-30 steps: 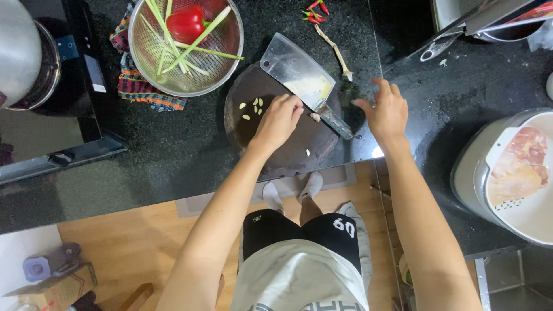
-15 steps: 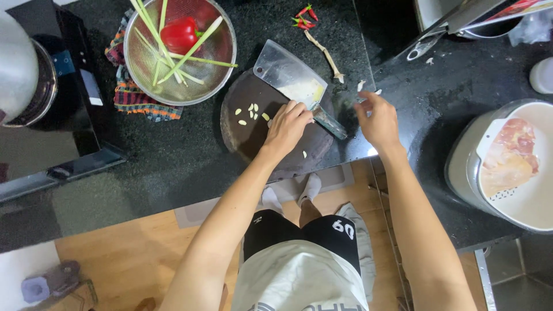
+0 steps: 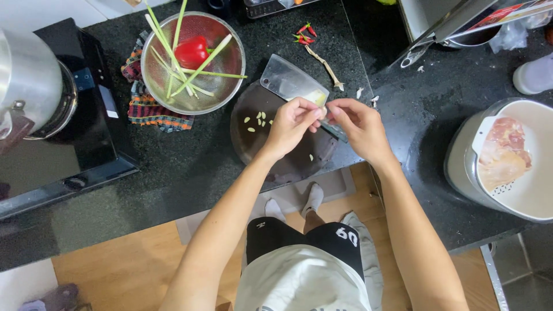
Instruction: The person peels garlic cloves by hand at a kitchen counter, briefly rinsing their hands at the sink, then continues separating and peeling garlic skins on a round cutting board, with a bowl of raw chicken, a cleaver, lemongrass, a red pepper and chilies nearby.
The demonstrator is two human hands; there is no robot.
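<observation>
— While both hands meet above the round dark cutting board (image 3: 253,144), what do they hold?

— The left hand (image 3: 291,124) and the right hand (image 3: 360,124) come together fingertip to fingertip, pinched on a small pale garlic clove (image 3: 323,112) between them. The clove sits just over the cleaver (image 3: 288,80), near the board's right edge.

— How do the fingers stand?

— On both hands the thumb and forefinger are closed on the clove; the other fingers curl loosely beside them.

— And the cleaver?

— It lies flat across the top of the board, its broad blade pointing up and left, its dark handle partly hidden under the hands.

— What else lies on the board?

— Several pale garlic pieces (image 3: 257,120) are scattered left of the left hand.

— What surrounds it?

— A metal colander (image 3: 227,40) with a red bell pepper (image 3: 191,50) and green stalks (image 3: 173,57) stands on a striped cloth (image 3: 147,112) up and left. Small red chillies (image 3: 303,33) lie on the black counter (image 3: 184,167) above the cleaver. Far right, raw chicken (image 3: 502,152) rests in a white strainer bowl (image 3: 536,196).
</observation>
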